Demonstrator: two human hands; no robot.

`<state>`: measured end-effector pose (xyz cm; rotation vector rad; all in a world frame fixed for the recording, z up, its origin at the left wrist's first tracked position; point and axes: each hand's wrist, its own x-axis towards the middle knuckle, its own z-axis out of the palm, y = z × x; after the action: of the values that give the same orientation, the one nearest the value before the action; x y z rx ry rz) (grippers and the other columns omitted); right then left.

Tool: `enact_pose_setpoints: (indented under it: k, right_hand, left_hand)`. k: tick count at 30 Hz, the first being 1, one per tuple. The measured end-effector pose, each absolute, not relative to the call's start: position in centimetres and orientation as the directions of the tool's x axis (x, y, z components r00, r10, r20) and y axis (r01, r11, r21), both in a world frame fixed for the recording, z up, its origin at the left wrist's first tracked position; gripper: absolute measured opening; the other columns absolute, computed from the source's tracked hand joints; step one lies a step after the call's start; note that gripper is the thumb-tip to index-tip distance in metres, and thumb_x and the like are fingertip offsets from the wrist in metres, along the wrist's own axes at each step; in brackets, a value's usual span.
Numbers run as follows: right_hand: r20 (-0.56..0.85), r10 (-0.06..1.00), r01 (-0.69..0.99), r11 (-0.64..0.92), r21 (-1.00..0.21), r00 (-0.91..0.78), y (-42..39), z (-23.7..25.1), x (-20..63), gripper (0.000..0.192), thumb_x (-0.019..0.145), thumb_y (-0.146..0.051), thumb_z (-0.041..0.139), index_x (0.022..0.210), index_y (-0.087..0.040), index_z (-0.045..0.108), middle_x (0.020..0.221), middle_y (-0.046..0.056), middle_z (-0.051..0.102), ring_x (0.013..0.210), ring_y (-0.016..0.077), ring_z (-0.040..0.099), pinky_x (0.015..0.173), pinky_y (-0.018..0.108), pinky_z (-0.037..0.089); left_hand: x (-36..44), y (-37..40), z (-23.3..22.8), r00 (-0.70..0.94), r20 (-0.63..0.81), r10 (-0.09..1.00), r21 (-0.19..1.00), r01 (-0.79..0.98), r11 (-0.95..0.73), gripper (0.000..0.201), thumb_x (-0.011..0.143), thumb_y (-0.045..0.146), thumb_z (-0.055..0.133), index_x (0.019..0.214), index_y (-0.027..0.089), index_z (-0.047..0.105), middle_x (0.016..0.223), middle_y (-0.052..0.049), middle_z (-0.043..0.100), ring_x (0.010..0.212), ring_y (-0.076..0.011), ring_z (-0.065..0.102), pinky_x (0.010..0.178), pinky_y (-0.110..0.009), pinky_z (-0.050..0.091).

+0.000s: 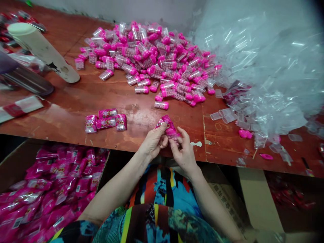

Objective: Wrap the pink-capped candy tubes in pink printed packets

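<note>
Both hands meet at the worktop (76,111) edge, left hand (154,143) and right hand (183,152) each with grip closed on one pink candy packet (169,126), finished packets (106,122) lying just left.

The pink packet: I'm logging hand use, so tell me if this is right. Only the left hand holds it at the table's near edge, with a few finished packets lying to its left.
Not quite: the head view shows both the left hand and right hand gripping the pink packet. The finished packets do lie to its left on the table.
</note>
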<state>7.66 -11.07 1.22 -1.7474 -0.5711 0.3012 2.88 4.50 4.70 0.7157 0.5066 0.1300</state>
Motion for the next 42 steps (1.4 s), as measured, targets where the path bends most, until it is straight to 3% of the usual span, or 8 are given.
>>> enact_pose_setpoints:
  k: [6,11,16,21,28,32,36,42]
  right_hand:
    - [-0.016,0.542,0.013,-0.051,-0.999,0.84,-10.7,0.9,7.4,0.064,0.11,-0.058,0.074,0.163,-0.03,0.053,0.098,0.002,0.084,0.082,0.0223,0.078,0.079,0.037,0.065]
    - [0.069,0.544,0.169,-0.136,-0.976,0.837,-11.1,0.8,7.5,0.069,0.108,-0.058,0.078,0.166,-0.031,0.052,0.116,0.008,0.085,0.097,0.0272,0.081,0.085,0.041,0.066]
    - [-0.062,0.589,-0.091,0.02,-0.996,0.805,-11.3,0.5,7.4,0.067,0.112,-0.062,0.074,0.166,-0.033,0.048,0.095,-0.003,0.076,0.06,0.0134,0.058,0.057,0.026,0.05]
    - [-0.027,0.508,-0.019,-0.021,-1.0,0.861,-10.9,0.0,7.0,0.068,0.107,-0.058,0.082,0.162,-0.03,0.055,0.109,0.005,0.081,0.086,0.0205,0.076,0.073,0.031,0.063]
    - [-0.201,0.614,-0.346,0.125,-0.93,0.763,-11.2,0.3,7.9,0.056,0.105,-0.06,0.08,0.148,-0.034,0.056,0.081,-0.008,0.065,0.05,0.0119,0.045,0.05,0.026,0.044]
    - [-0.123,0.586,-0.203,0.073,-0.976,0.801,-11.6,0.3,8.0,0.066,0.105,-0.059,0.082,0.158,-0.035,0.052,0.087,-0.006,0.071,0.053,0.0119,0.051,0.052,0.025,0.045]
    - [-0.052,0.557,-0.073,0.015,-0.997,0.829,-11.6,0.3,7.8,0.064,0.107,-0.057,0.081,0.159,-0.034,0.052,0.094,-0.004,0.076,0.059,0.0123,0.056,0.054,0.025,0.047]
    - [-0.094,0.618,-0.148,0.037,-0.988,0.78,-11.6,0.5,7.6,0.065,0.106,-0.06,0.083,0.156,-0.033,0.052,0.09,-0.005,0.077,0.056,0.0125,0.059,0.055,0.026,0.05]
  left_hand:
    - [2.5,4.2,4.2,0.916,-0.366,0.166,0.663,0.131,0.737,0.051,0.1,0.048,0.095,0.069,0.017,0.068,0.043,0.004,0.044,0.039,-0.0054,0.029,0.049,-0.024,0.022]
    - [2.9,4.0,4.5,0.849,-0.419,0.321,0.698,0.075,0.713,0.052,0.092,0.047,0.101,0.069,0.018,0.065,0.046,0.004,0.048,0.039,-0.0047,0.029,0.046,-0.024,0.013]
    - [2.9,3.4,4.0,0.867,-0.38,0.322,0.731,0.068,0.678,0.057,0.092,0.059,0.098,0.066,0.019,0.066,0.046,0.0,0.051,0.043,-0.0092,0.038,0.048,-0.026,0.022]
    - [2.4,3.0,3.8,0.784,-0.434,0.444,0.78,0.079,0.621,0.045,0.089,0.046,0.101,0.067,0.021,0.07,0.047,0.0,0.052,0.043,-0.01,0.037,0.05,-0.029,0.022]
    - [2.2,2.9,4.1,0.892,-0.423,0.16,0.647,0.174,0.743,0.058,0.092,0.062,0.094,0.062,0.02,0.068,0.045,-0.001,0.048,0.04,-0.011,0.037,0.047,-0.028,0.034]
    - [1.7,2.6,3.7,0.919,-0.337,0.204,0.739,0.124,0.662,0.051,0.083,0.059,0.101,0.073,0.016,0.075,0.052,-0.002,0.059,0.041,-0.0085,0.041,0.046,-0.024,0.022]
    - [1.5,2.7,3.6,0.869,-0.423,0.255,0.789,0.215,0.576,0.045,0.081,0.052,0.103,0.076,0.016,0.077,0.049,-0.001,0.059,0.038,-0.0076,0.038,0.045,-0.026,0.014]
    - [1.8,2.9,3.6,0.892,-0.376,0.253,0.747,0.13,0.652,0.051,0.08,0.057,0.103,0.077,0.02,0.069,0.045,0.005,0.051,0.038,-0.0088,0.038,0.046,-0.025,0.035]
